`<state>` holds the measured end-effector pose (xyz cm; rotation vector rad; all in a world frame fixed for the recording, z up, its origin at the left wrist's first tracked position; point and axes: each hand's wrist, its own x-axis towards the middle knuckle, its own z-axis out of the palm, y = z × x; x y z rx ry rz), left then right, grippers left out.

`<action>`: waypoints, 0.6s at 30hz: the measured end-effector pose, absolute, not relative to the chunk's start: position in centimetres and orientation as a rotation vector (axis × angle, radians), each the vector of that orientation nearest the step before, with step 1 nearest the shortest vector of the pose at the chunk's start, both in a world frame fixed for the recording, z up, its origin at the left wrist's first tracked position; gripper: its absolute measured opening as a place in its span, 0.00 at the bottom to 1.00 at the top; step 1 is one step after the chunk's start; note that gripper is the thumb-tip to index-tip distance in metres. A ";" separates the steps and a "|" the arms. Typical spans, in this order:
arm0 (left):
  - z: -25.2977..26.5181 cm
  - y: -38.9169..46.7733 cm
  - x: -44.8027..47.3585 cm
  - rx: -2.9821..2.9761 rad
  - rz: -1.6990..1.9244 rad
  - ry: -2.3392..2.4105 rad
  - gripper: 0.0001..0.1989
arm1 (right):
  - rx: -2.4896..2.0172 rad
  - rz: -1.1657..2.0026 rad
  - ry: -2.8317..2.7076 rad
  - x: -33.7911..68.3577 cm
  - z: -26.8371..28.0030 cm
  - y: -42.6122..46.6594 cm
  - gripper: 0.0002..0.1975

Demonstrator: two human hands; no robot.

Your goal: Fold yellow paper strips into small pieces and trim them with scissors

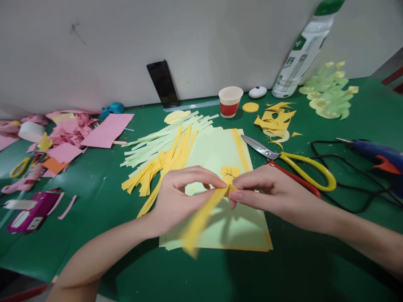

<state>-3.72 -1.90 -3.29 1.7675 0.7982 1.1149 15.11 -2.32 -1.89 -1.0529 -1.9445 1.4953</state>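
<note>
Both my hands pinch one yellow paper strip (204, 220) above a stack of pale green paper (208, 147). My left hand (182, 191) grips it between thumb and fingers, and its loose end hangs toward me, blurred. At the other end, my right hand (267, 188) pinches a folded part of the strip. A small curled yellow paper piece (230, 171) shows just beyond my fingertips. Left of the stack lie yellow strips (171, 157) and pale green strips (151, 144). Scissors (283, 157) with yellow and red handles rest by my right hand, blades partly over the stack.
A blue glue gun (374, 149) with a black cord lies right. A paper cup (230, 102), white bottle (304, 56), phone (163, 84) and yellow scraps (277, 119) stand or lie along the wall. Pink paper (107, 131) and a purple device (33, 212) are left.
</note>
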 end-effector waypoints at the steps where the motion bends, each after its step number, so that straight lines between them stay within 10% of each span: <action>1: -3.3 -1.9 -3.7 1.835 1.158 0.741 0.08 | -1.042 1.579 -1.877 15.1 -1.9 -2.3 0.14; 12: -3.4 -1.2 -3.8 2.202 1.230 0.531 0.05 | -0.888 2.280 -1.169 15.0 -1.9 -2.2 0.16; 18: -3.6 -1.4 -3.8 2.066 1.244 0.638 0.05 | -1.013 2.100 -1.496 15.0 -1.7 -2.2 0.17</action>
